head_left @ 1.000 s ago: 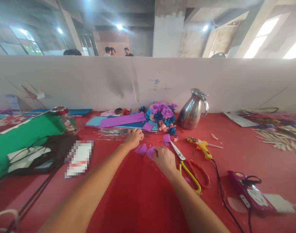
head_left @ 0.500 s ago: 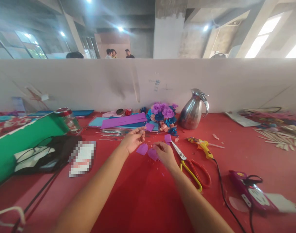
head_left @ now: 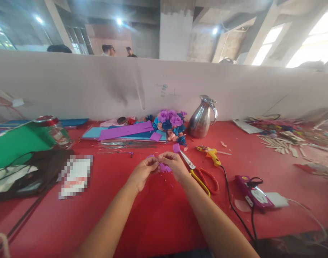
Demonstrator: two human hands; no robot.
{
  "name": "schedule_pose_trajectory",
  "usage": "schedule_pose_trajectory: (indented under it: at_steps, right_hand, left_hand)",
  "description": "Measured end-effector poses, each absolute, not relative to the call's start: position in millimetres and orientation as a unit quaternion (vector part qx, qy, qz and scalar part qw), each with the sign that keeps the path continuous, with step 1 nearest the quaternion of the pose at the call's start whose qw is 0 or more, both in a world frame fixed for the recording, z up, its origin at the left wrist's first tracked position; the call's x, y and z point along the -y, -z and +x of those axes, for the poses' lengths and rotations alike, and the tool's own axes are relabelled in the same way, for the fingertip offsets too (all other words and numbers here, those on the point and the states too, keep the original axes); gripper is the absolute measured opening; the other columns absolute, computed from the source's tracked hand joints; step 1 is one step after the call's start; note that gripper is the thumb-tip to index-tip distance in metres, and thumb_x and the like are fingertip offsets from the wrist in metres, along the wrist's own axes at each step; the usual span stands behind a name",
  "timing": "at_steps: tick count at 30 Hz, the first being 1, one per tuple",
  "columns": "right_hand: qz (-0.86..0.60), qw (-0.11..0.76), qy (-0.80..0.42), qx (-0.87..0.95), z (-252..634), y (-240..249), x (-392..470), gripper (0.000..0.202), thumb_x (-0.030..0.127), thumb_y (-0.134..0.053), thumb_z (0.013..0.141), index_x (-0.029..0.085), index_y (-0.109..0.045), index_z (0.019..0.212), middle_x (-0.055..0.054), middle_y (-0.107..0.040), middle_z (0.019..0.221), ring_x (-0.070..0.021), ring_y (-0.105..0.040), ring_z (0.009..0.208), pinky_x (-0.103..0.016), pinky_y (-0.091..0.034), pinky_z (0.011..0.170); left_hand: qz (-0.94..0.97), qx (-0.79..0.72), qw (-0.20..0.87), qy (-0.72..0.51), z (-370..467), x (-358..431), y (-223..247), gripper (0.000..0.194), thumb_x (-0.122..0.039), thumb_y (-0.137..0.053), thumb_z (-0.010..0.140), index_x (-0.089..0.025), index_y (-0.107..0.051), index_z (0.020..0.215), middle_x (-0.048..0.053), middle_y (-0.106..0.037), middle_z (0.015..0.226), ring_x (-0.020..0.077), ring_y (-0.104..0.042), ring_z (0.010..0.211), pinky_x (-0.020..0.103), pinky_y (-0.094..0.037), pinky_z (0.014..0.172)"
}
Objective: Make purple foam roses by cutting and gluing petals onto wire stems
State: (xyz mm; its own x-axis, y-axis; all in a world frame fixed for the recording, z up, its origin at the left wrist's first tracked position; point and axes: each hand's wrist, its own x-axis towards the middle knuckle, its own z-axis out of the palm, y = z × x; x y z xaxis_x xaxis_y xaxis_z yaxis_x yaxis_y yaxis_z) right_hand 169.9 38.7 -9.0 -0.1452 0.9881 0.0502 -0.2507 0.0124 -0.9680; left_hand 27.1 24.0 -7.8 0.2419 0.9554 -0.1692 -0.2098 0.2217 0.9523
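My left hand [head_left: 142, 173] and my right hand [head_left: 174, 165] meet fingertip to fingertip over the red table. Both are closed in a pinch, and whatever lies between the fingers is too small or hidden to make out. Cut purple paper petals [head_left: 165, 168] show just beneath and behind the fingers, partly covered by them. A small purple paper square [head_left: 176, 147] lies at the tips of the scissors [head_left: 197, 172], which rest to the right of my right hand with one yellow and one red handle. Another purple square [head_left: 155, 136] lies farther back.
Purple paper strips [head_left: 126, 130] lie across blue sheets behind thin wires [head_left: 121, 145]. Paper flowers [head_left: 171, 123] sit beside a steel jug [head_left: 202, 118]. To the right are a yellow glue gun [head_left: 212, 156] with its cord and a purple power strip [head_left: 253, 192]. A lidded jar [head_left: 56, 132] stands left.
My hands, apart before, have come together at the fingertips. The left hand has moved toward the right one. The whole view has shifted, so the table things appear farther left.
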Motion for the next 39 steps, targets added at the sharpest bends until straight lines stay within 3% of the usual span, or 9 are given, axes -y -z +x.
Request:
schedule_pose_trajectory:
  at_steps: [5,10,14,19,22,27,31,35,39]
  right_hand:
    - [-0.526,0.516,-0.41,0.538,196,4,-48,0.019,0.035,-0.06,0.073,0.016,-0.066,0.07,0.002,-0.059,0.061,-0.0104,-0.05,0.057,-0.022,-0.038,0.057]
    - [-0.698,0.212,-0.156,0.667,228,-7,-44,0.01,0.027,-0.062,0.075,0.022,-0.07,0.077,-0.003,-0.069,0.083,-0.0178,-0.061,0.082,-0.024,-0.04,0.067]
    - [-0.689,0.119,-0.142,0.701,224,0,-42,0.014,0.029,-0.065,0.075,0.022,-0.069,0.086,-0.007,-0.07,0.096,-0.0214,-0.061,0.093,-0.025,-0.041,0.069]
    - [-0.678,0.15,-0.15,0.704,223,6,-47,0.009,0.016,-0.058,0.074,0.02,-0.066,0.076,-0.007,-0.07,0.086,-0.0203,-0.063,0.084,-0.026,-0.04,0.066]
    - [-0.679,0.244,-0.172,0.671,226,3,-50,0.009,0.015,-0.056,0.072,0.019,-0.063,0.075,-0.004,-0.068,0.077,-0.018,-0.062,0.075,-0.025,-0.04,0.064]
    - [-0.518,0.456,-0.45,0.567,212,3,-50,0.018,0.024,-0.067,0.063,0.019,-0.057,0.077,0.003,-0.063,0.066,-0.013,-0.059,0.061,-0.024,-0.043,0.061]
    - [-0.433,0.479,-0.558,0.522,195,5,-44,0.033,0.026,-0.075,0.056,0.019,-0.059,0.083,0.003,-0.064,0.068,-0.0113,-0.059,0.061,-0.024,-0.044,0.062]
    - [-0.422,0.485,-0.568,0.514,189,7,-42,0.033,0.024,-0.077,0.055,0.019,-0.06,0.083,0.003,-0.064,0.069,-0.011,-0.059,0.063,-0.024,-0.044,0.064]
    - [-0.424,0.504,-0.544,0.519,190,9,-44,0.03,0.023,-0.075,0.056,0.019,-0.06,0.081,0.002,-0.064,0.07,-0.0117,-0.06,0.065,-0.026,-0.045,0.066]
  left_hand:
    - [0.511,-0.469,0.551,-0.464,19,-31,14,0.021,-0.035,-0.069,0.067,-0.018,-0.056,0.064,-0.003,-0.055,0.06,0.0119,-0.051,0.062,0.026,-0.04,0.069]
    - [0.478,-0.518,0.491,-0.512,9,-36,13,0.014,-0.03,-0.063,0.066,-0.019,-0.054,0.067,-0.003,-0.054,0.063,0.0115,-0.047,0.06,0.024,-0.037,0.063]
    - [0.508,-0.519,0.474,-0.498,12,-33,10,0.012,-0.029,-0.06,0.067,-0.019,-0.056,0.069,-0.003,-0.053,0.063,0.0104,-0.041,0.057,0.024,-0.034,0.061]
    - [0.517,-0.523,0.482,-0.476,21,-28,14,0.02,-0.036,-0.068,0.064,-0.018,-0.06,0.068,-0.001,-0.057,0.069,0.0143,-0.05,0.069,0.026,-0.037,0.07]
    - [0.508,-0.522,0.499,-0.47,24,-26,18,0.024,-0.039,-0.071,0.062,-0.018,-0.062,0.067,-0.001,-0.06,0.07,0.0156,-0.052,0.072,0.027,-0.037,0.073]
    - [0.47,-0.509,0.549,-0.468,29,-22,16,0.037,-0.039,-0.077,0.059,-0.017,-0.071,0.087,0.004,-0.065,0.087,0.0172,-0.056,0.079,0.028,-0.038,0.076]
    - [0.443,-0.467,0.591,-0.487,31,-19,13,0.036,-0.037,-0.079,0.057,-0.016,-0.071,0.085,0.003,-0.065,0.081,0.0148,-0.055,0.074,0.026,-0.039,0.071]
    - [0.421,-0.446,0.595,-0.52,31,-20,14,0.026,-0.033,-0.079,0.057,-0.017,-0.07,0.075,0.001,-0.065,0.073,0.0136,-0.054,0.07,0.024,-0.038,0.068]
    - [0.405,-0.459,0.579,-0.539,29,-20,12,0.029,-0.034,-0.078,0.057,-0.018,-0.071,0.08,0.0,-0.065,0.07,0.0106,-0.05,0.061,0.022,-0.034,0.059]
